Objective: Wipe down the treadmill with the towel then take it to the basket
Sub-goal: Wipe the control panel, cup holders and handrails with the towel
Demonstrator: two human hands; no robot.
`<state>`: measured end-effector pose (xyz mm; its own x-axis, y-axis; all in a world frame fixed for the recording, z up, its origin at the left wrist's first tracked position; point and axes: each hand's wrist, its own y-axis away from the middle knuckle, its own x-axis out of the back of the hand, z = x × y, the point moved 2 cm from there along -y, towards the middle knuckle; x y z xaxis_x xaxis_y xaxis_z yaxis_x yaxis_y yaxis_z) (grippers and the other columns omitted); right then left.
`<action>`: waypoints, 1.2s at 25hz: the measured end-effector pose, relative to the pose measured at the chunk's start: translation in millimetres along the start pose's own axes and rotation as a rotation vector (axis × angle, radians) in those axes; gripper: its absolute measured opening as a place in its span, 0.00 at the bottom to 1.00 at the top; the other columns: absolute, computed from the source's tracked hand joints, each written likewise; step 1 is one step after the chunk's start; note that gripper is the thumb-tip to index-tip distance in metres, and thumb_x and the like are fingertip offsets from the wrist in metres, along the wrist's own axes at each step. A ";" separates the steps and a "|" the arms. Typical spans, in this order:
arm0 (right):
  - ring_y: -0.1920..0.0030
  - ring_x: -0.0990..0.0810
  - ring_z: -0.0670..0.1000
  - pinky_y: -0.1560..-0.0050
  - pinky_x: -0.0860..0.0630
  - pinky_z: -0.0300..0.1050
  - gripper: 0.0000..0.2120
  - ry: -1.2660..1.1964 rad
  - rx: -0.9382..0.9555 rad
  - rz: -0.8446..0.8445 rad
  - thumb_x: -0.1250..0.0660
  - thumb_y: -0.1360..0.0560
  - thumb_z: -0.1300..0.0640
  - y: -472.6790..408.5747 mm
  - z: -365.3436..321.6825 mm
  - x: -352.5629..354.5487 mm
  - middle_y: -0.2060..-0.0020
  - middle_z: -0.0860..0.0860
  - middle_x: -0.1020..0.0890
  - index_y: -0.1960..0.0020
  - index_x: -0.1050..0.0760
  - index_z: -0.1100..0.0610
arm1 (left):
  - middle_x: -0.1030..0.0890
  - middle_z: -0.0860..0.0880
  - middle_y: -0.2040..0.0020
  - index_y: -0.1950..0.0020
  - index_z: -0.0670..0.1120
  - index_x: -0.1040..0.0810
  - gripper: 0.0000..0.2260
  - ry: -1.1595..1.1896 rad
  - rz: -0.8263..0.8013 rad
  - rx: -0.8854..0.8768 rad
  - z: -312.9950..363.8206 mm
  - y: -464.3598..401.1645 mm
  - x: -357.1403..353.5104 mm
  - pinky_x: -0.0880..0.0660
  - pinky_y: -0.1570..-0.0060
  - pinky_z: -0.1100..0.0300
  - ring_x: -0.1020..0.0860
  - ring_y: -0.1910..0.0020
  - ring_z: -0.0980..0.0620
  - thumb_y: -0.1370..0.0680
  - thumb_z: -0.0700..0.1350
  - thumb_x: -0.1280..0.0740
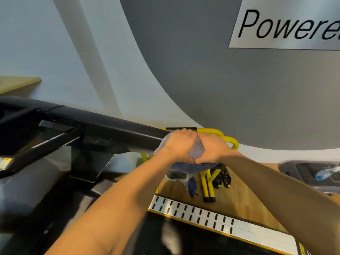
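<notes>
Two bare hands meet side by side at the centre of the view, both clamped over a towel (197, 148) bunched around the end of a treadmill handrail (110, 126). Left hand (177, 146) curls its fingers over the top of the rail, knuckles up, thumb tucked under the cloth. Right hand (211, 150) grips just beside it at 3 o'clock, fingers wrapped round the cloth, the two hands touching. Neither hand is spread; both are closed tight on the cloth.

The towel is soft, grey-blue terry, puffing out between the hands and sagging in a rounded fold below them at 6 o'clock. The handrail is a thick, smooth, matte black tube running away toward 9 o'clock, where it joins angular black frame parts.

Behind the hands, toward 1 o'clock, sits a glossy yellow tubular frame (228, 139) with bent corners and black-capped feet, standing on a wooden floor (244, 196). At 5 o'clock lies a flat silver side rail (239, 229) punched with rows of slanted black slots, edged in yellow. At 1 o'clock the wall bears a shiny sign (287, 24) with black letters reading "Powere", cut off.
</notes>
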<state>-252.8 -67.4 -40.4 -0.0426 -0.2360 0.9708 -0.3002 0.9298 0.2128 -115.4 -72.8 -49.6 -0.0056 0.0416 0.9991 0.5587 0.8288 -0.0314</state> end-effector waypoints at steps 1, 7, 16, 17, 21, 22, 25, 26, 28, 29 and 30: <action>0.43 0.22 0.57 0.43 0.24 0.55 0.42 -0.095 0.022 -0.034 0.23 0.40 0.38 -10.6 -18.6 2.3 0.42 0.53 0.22 0.33 0.33 0.53 | 0.23 0.48 0.41 0.33 0.46 0.29 0.39 0.015 0.000 0.014 -17.1 8.8 1.7 0.28 0.41 0.53 0.24 0.42 0.47 0.36 0.70 0.30; 0.38 0.25 0.61 0.38 0.28 0.61 0.46 -0.134 0.178 -0.045 0.26 0.40 0.32 -83.3 -159.7 18.2 0.38 0.55 0.25 0.31 0.35 0.54 | 0.23 0.44 0.36 0.30 0.43 0.29 0.44 0.028 -0.010 0.133 -168.1 85.9 15.1 0.28 0.36 0.48 0.24 0.39 0.43 0.39 0.67 0.26; 0.36 0.29 0.60 0.37 0.31 0.57 0.47 -0.033 0.414 -0.025 0.27 0.34 0.35 -182.4 -354.3 35.7 0.37 0.56 0.30 0.26 0.42 0.57 | 0.25 0.42 0.31 0.27 0.40 0.30 0.45 0.039 0.107 0.353 -332.2 199.9 36.9 0.34 0.29 0.46 0.26 0.34 0.42 0.37 0.63 0.25; 0.35 0.30 0.59 0.36 0.32 0.56 0.48 -0.014 0.432 -0.054 0.25 0.35 0.38 -189.0 -366.3 35.9 0.36 0.56 0.31 0.25 0.43 0.57 | 0.25 0.43 0.31 0.27 0.41 0.30 0.45 0.059 0.126 0.376 -337.6 205.4 37.9 0.35 0.28 0.48 0.27 0.33 0.44 0.37 0.63 0.25; 0.27 0.37 0.61 0.29 0.38 0.58 0.48 0.044 0.452 -0.126 0.23 0.32 0.46 -208.7 -382.1 37.8 0.27 0.59 0.37 0.22 0.47 0.58 | 0.31 0.48 0.26 0.23 0.46 0.35 0.49 0.125 0.152 0.497 -344.4 214.5 37.1 0.40 0.25 0.48 0.34 0.27 0.48 0.38 0.68 0.28; 0.25 0.40 0.63 0.27 0.40 0.61 0.48 0.009 0.478 -0.174 0.24 0.31 0.48 -213.4 -381.1 40.3 0.25 0.60 0.40 0.21 0.48 0.59 | 0.32 0.49 0.26 0.23 0.47 0.35 0.48 0.166 0.160 0.524 -345.1 216.3 39.0 0.39 0.25 0.48 0.35 0.27 0.48 0.38 0.69 0.30; 0.23 0.47 0.65 0.24 0.44 0.64 0.54 -0.022 0.538 -0.310 0.23 0.31 0.48 -221.3 -376.6 45.5 0.22 0.61 0.48 0.19 0.56 0.57 | 0.34 0.46 0.26 0.23 0.47 0.35 0.45 0.311 0.181 0.704 -345.5 221.2 48.2 0.38 0.28 0.47 0.38 0.28 0.45 0.35 0.70 0.39; 0.23 0.46 0.65 0.25 0.43 0.64 0.56 0.014 0.573 -0.311 0.23 0.31 0.46 -220.1 -376.0 46.6 0.22 0.61 0.48 0.19 0.59 0.56 | 0.35 0.44 0.28 0.24 0.46 0.34 0.44 0.364 0.211 0.833 -344.0 221.6 52.9 0.37 0.30 0.48 0.38 0.29 0.43 0.34 0.70 0.41; 0.25 0.43 0.65 0.27 0.40 0.63 0.56 0.076 0.646 -0.271 0.26 0.29 0.42 -215.1 -374.5 46.0 0.24 0.61 0.45 0.19 0.63 0.55 | 0.36 0.42 0.31 0.25 0.44 0.34 0.41 0.519 0.273 1.117 -343.4 218.2 63.0 0.35 0.33 0.51 0.35 0.32 0.41 0.32 0.66 0.36; 0.25 0.43 0.64 0.27 0.39 0.62 0.55 0.088 0.678 -0.251 0.28 0.28 0.41 -212.7 -372.3 44.0 0.24 0.60 0.45 0.19 0.64 0.55 | 0.37 0.42 0.32 0.25 0.43 0.35 0.39 0.615 0.284 1.220 -343.3 214.9 65.9 0.34 0.33 0.52 0.33 0.33 0.40 0.30 0.62 0.32; 0.26 0.42 0.64 0.28 0.39 0.62 0.53 0.087 0.700 -0.233 0.29 0.27 0.41 -211.9 -369.8 43.5 0.25 0.60 0.44 0.19 0.63 0.55 | 0.38 0.41 0.32 0.25 0.43 0.36 0.37 0.711 0.290 1.290 -342.5 211.6 70.5 0.33 0.33 0.53 0.32 0.33 0.41 0.28 0.58 0.28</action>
<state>161.3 -170.2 -2.4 0.1636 -0.3551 0.9204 -0.8305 0.4540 0.3227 286.5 -85.6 23.8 0.5791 0.3274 0.7467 -0.6272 0.7640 0.1514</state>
